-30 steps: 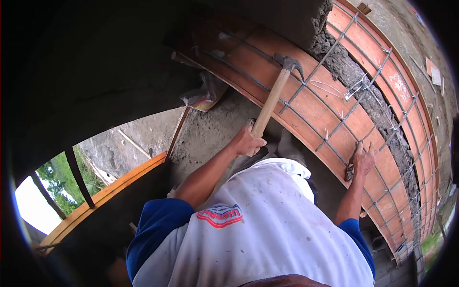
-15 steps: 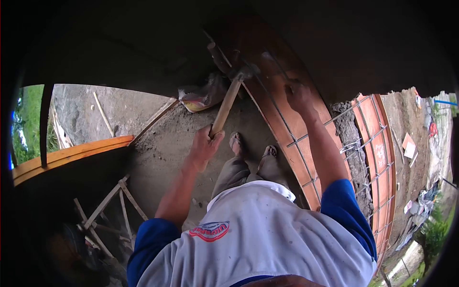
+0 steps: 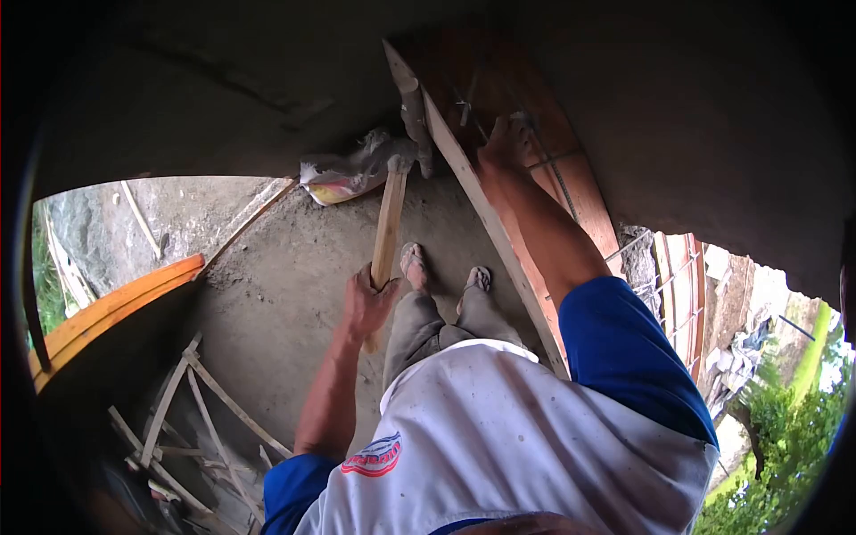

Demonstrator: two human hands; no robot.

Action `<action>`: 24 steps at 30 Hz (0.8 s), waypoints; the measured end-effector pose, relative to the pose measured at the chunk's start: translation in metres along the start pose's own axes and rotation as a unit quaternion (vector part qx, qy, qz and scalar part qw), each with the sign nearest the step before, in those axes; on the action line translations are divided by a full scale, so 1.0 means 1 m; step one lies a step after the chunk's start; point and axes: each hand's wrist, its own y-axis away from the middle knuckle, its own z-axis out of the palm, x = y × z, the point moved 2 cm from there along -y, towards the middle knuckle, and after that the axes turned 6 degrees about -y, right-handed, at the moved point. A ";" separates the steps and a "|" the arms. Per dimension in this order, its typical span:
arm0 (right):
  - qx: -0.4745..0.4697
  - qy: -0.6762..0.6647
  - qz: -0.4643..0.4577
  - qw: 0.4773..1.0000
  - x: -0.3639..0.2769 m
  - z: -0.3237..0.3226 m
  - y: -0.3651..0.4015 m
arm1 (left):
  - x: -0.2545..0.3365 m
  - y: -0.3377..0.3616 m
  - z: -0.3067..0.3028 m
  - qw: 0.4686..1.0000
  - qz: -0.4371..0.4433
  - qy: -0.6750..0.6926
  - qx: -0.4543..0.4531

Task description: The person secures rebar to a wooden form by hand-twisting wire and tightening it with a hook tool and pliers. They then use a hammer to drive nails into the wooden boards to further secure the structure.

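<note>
My left hand (image 3: 370, 303) is wrapped around the wooden handle of a hammer (image 3: 389, 218), whose greyish head points away from me over the dirt floor. Inside the reddish-brown formwork panel (image 3: 459, 67), my right hand (image 3: 505, 143) reaches into shadow with its fingers curled. Thin steel bars (image 3: 566, 187) run close to that hand. What its fingers hold, if anything, I cannot make out. The panel's pale wooden edge (image 3: 486, 209) slants between my two hands.
A torn sack (image 3: 343, 183) lies beyond the hammer. Scrap timber (image 3: 205, 419) is piled at lower left, below an orange beam (image 3: 134, 290). A dark concrete surface (image 3: 223, 98) hangs low ahead. My sandalled feet stand on the dirt floor (image 3: 294, 276).
My left hand has lowered the hammer, its head swinging left, away from the panel. My right hand has reached farther forward along the panel. The view has shifted.
</note>
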 end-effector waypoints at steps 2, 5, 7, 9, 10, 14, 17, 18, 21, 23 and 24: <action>-0.039 -0.019 -0.003 0.999 0.010 0.004 0.000 | 0.000 -0.001 -0.004 0.999 -0.013 -0.003 -0.031; -0.120 -0.086 -0.032 0.988 0.020 0.009 -0.001 | 0.006 -0.006 -0.011 0.996 -0.039 0.025 -0.073; -0.152 -0.081 -0.049 0.984 0.012 -0.009 0.007 | 0.005 -0.010 -0.014 0.993 -0.054 0.041 -0.096; -0.176 -0.045 -0.058 0.982 0.021 -0.003 -0.001 | 0.009 -0.016 -0.020 0.994 -0.035 0.010 -0.101; -0.187 -0.026 -0.061 0.980 0.027 -0.004 -0.003 | 0.011 -0.018 -0.022 0.994 -0.024 -0.005 -0.104; -0.197 -0.008 -0.130 0.972 0.034 -0.053 -0.020 | -0.001 -0.018 -0.024 0.993 -0.043 -0.037 -0.099; -0.131 -0.147 -0.095 0.976 0.065 -0.052 -0.047 | -0.013 -0.011 -0.016 0.992 -0.044 -0.078 -0.087; -0.106 -0.192 -0.082 0.972 0.074 -0.052 -0.055 | -0.009 -0.007 -0.014 0.992 -0.049 -0.078 -0.084; -0.020 -0.196 -0.133 0.971 0.084 -0.044 -0.068 | 0.013 -0.003 -0.010 0.990 -0.091 -0.048 -0.099; 0.033 -0.165 -0.185 0.968 0.086 -0.041 -0.071 | 0.020 -0.005 -0.006 0.991 -0.079 -0.042 -0.103; 0.056 -0.156 -0.204 0.965 0.086 -0.041 -0.071 | 0.020 -0.008 -0.002 0.993 -0.047 -0.053 -0.098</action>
